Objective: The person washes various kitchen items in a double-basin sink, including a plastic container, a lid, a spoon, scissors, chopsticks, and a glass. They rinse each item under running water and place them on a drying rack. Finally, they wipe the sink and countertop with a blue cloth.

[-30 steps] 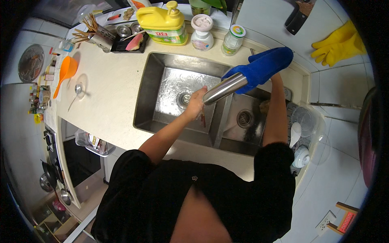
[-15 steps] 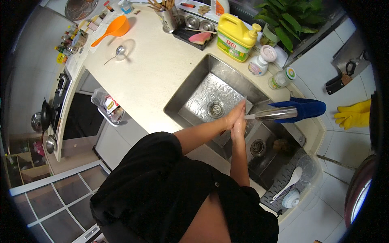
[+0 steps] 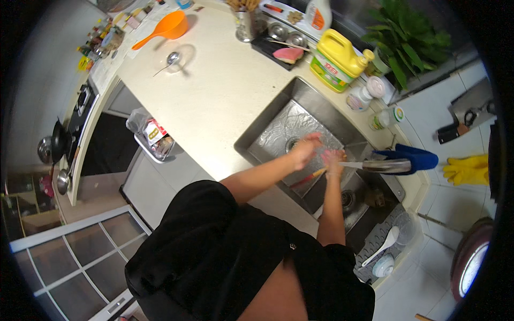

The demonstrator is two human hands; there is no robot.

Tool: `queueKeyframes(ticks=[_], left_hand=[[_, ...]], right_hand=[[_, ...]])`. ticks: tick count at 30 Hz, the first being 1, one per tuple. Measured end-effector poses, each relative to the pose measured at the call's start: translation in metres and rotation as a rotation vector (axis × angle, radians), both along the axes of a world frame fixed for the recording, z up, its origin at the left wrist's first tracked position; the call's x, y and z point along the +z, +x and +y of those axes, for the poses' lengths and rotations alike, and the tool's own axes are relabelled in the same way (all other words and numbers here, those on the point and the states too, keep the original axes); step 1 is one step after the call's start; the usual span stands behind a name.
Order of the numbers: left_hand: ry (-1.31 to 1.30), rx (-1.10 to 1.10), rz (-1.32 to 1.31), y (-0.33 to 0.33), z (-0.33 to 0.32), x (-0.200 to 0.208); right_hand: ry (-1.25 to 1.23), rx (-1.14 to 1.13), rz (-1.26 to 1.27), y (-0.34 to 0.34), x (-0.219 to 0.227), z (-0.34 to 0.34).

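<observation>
**Water running over my right hand at the sink**

My left hand (image 3: 306, 151) hovers over the left basin (image 3: 276, 128), fingers loosely spread and holding nothing I can see. My right hand (image 3: 334, 159) is just beside it, under the stream from the faucet (image 3: 386, 166); it is blurred, so I cannot tell how far open it is. A blue cloth (image 3: 415, 160) wraps the faucet's far end. In the left basin lies a long reddish thing (image 3: 304, 181) (what it is, I cannot say). The right basin (image 3: 353, 219), partly hidden by my forearm, holds something brownish (image 3: 373, 198).

Along the counter (image 3: 214, 96), a metal holder (image 3: 245, 28) carries chopsticks (image 3: 243, 5). A black tray (image 3: 263, 52) has two round metal tins (image 3: 278, 31) and a pink piece (image 3: 288, 55). Next come a yellow pump jug (image 3: 337, 61), a white bottle (image 3: 358, 99) and a lidded glass jar (image 3: 383, 119). A spoon (image 3: 173, 58) rests in a clear dish (image 3: 184, 53) near an orange scoop (image 3: 172, 24). A white spoon (image 3: 384, 243) and a bowl (image 3: 383, 265) sit on a grey mat (image 3: 369, 241).
</observation>
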State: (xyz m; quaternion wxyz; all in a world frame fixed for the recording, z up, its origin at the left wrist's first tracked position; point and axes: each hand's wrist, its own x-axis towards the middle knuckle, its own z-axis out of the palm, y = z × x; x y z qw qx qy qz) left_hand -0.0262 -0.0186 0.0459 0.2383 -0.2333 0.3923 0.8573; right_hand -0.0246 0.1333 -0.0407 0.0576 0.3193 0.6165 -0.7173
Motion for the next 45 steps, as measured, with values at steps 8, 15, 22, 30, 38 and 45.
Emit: queueKeyframes(ticks=[8, 15, 22, 30, 38, 45], left_hand=[[-0.26, 0.776, 0.173, -0.063, -0.311, -0.044], [-0.19, 1.038, 0.051, -0.138, -0.457, -0.034], [-0.116, 1.056, 0.121, -0.156, -0.54, -0.062], [-0.282, 0.534, 0.025, -0.084, -0.432, 0.017], [-0.297, -0.276, 0.129, -0.015, -0.21, 0.049], [-0.158, -0.481, 0.014, 0.005, -0.076, -0.061]], right_hand=[[-0.574, -0.03, -0.223, -0.009, 0.006, 0.036], [-0.797, 0.443, -0.463, 0.004, 0.0, 0.062], [-1.03, 0.133, -0.466, 0.021, 0.005, 0.046], [-0.913, -0.161, -0.477, 0.046, 0.034, 0.018], [-1.115, -0.126, -0.318, 0.115, 0.038, -0.012], [-0.618, -0.146, -0.221, 0.18, 0.138, -0.025]])
